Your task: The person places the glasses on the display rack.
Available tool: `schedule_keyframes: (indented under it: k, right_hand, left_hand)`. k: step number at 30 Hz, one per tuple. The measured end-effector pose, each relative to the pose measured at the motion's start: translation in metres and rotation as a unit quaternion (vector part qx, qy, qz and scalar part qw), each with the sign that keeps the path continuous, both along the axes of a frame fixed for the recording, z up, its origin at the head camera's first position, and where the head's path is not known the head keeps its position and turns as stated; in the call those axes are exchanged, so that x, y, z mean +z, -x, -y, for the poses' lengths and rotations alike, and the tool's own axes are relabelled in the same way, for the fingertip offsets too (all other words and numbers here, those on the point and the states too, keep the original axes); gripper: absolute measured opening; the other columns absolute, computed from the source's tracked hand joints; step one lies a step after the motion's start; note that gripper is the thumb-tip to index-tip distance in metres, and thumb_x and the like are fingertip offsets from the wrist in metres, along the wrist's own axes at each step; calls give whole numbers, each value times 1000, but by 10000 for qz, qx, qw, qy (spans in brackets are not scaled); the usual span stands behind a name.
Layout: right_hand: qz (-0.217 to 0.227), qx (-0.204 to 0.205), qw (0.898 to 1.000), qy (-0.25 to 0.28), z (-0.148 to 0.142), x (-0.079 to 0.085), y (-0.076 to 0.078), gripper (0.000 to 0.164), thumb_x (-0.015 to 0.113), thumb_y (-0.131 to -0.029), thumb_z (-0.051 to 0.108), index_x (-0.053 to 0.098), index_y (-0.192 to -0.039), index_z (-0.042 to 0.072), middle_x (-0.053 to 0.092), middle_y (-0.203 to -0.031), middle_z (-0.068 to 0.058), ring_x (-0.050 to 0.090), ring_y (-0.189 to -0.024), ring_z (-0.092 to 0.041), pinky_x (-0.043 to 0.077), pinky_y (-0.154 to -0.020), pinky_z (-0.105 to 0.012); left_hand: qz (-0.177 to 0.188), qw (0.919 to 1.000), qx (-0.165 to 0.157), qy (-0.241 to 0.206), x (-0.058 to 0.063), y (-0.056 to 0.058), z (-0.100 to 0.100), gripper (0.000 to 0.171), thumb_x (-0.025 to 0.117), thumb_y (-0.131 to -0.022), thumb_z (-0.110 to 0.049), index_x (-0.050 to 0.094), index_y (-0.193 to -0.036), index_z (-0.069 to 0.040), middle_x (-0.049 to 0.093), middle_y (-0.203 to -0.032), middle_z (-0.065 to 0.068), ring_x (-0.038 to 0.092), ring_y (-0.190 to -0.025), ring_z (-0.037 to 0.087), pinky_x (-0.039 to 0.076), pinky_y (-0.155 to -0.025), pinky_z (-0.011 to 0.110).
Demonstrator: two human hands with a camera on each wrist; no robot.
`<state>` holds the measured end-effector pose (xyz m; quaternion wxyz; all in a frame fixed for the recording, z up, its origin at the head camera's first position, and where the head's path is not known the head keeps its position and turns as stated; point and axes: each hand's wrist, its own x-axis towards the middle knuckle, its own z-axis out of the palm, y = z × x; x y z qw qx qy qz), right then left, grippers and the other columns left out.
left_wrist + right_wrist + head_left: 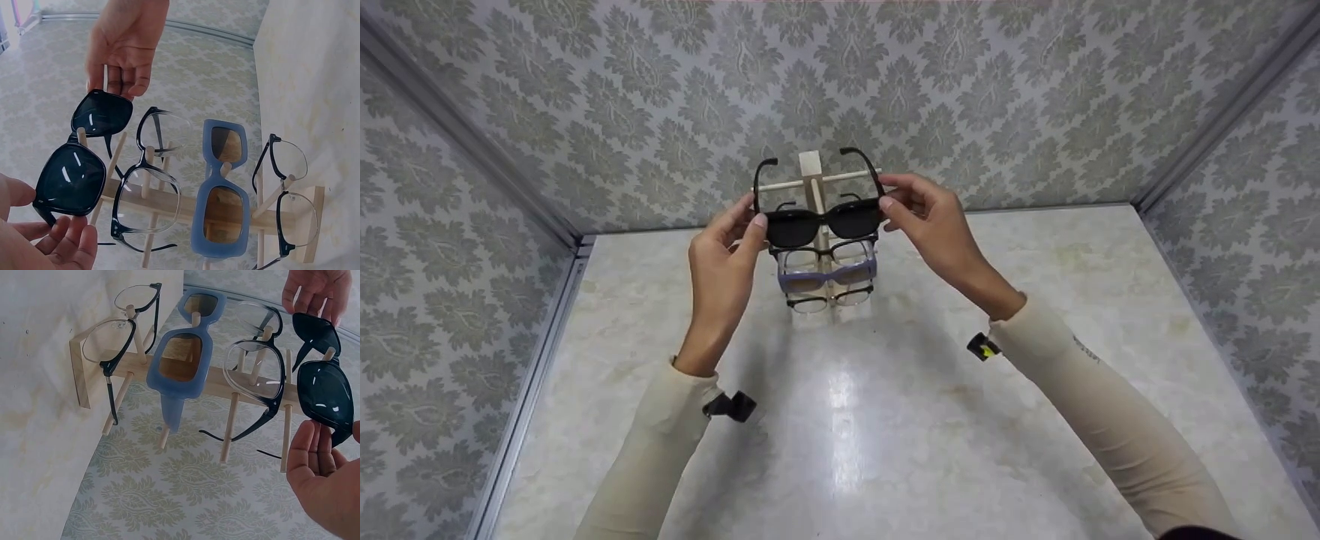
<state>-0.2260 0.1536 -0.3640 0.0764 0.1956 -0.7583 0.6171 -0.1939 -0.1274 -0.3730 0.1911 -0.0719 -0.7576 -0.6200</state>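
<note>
Black sunglasses with dark lenses are at the top of a wooden eyewear stand. My left hand pinches them at the left hinge between thumb and fingers. On the other side, my right hand pinches the right hinge. In the left wrist view, a peg tip shows at the bridge of the sunglasses; whether they bear on it I cannot tell. Below them on the stand are black-and-clear glasses, blue-framed sunglasses with brown lenses, and half-rimmed glasses at the bottom.
The stand rises from a pale marbled table, close to a patterned wall. Wooden pegs stick out from the stand's post. Metal rails run along the side edges. A small black camera sits at the left wrist.
</note>
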Motion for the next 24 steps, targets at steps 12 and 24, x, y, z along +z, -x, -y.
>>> schedule_keyframes:
  k: [12, 24]
  right_hand:
    - [-42, 94, 9998, 167, 4, -1, 2, 38, 66, -112, 11, 65, -147, -3, 74, -111, -14, 73, -99, -37, 65, -87, -39]
    - [-10, -109, 9999, -102, -28, -9, -18, 40, 62, -115, 18, 63, -150, 1, 74, -124, -21, 73, -111, -28, 62, -96, -40]
  left_hand:
    - [107, 9999, -48, 21, 0, -2, 5, 44, 64, -114, -17, 62, -153, 3, 76, -121, 17, 74, -96, 17, 63, -94, 33]
    - [238, 9995, 33, 210, -15, -13, 24, 46, 62, -115, -26, 61, -155, -3, 71, -129, 14, 73, -103, 24, 61, -95, 34]
